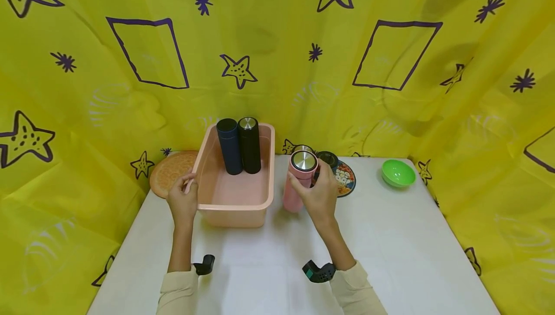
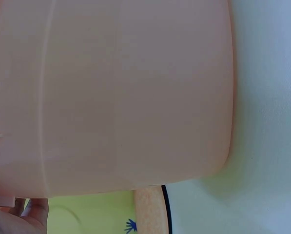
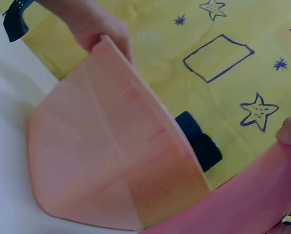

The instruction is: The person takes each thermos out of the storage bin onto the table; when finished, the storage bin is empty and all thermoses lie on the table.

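My left hand (image 1: 184,200) grips the left rim of a peach plastic bin (image 1: 231,217), whose outer wall fills most of the left wrist view. Inside the bin a dark blue flask (image 1: 231,150) and a black flask (image 1: 250,147) stand side by side at the back. Just right of the bin, my right hand (image 1: 322,195) holds a pink flask (image 1: 293,194) with a silver-topped lid, thumb in front near its neck. In the right wrist view the pink flask (image 3: 262,192) overlaps the bin's lower right corner.
Behind the pink flask show another silver-topped lid (image 1: 303,148) and a dark lid (image 1: 328,158), both partly hidden. A colourful round mat (image 1: 347,180) lies beside them. An orange round board (image 1: 169,175) is left of the bin; a green bowl (image 1: 398,174) sits far right. Yellow curtains surround the table.
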Motion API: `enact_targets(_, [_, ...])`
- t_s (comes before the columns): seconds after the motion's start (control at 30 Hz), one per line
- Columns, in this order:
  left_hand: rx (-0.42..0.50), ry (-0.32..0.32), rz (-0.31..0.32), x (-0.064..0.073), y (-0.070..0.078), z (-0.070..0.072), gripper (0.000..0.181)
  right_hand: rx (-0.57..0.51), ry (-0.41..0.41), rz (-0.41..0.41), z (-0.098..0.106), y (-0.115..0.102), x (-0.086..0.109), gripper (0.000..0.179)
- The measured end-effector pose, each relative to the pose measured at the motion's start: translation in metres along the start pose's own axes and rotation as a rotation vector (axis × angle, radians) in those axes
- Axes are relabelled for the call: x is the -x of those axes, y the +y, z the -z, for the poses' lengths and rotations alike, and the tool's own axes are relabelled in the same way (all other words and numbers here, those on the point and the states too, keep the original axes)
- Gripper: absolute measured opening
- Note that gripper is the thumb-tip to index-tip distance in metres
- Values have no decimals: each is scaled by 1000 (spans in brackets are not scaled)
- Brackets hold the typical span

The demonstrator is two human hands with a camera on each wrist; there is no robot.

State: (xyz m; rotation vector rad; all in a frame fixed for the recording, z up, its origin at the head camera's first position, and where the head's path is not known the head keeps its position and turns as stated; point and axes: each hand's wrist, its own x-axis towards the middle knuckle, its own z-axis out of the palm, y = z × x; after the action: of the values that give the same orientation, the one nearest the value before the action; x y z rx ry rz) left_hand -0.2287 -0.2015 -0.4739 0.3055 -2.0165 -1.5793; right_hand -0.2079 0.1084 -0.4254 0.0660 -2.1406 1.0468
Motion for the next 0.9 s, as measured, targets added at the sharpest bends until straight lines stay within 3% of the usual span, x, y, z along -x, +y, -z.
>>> enact_targets(0.23, [-7, 5, -4, -1, 0, -1, 18, 20, 43, 0, -10, 12, 11, 67])
enact_targets(0.9, [7, 1, 8, 0, -1, -1, 19, 3, 22, -135, -21, 31, 28, 70])
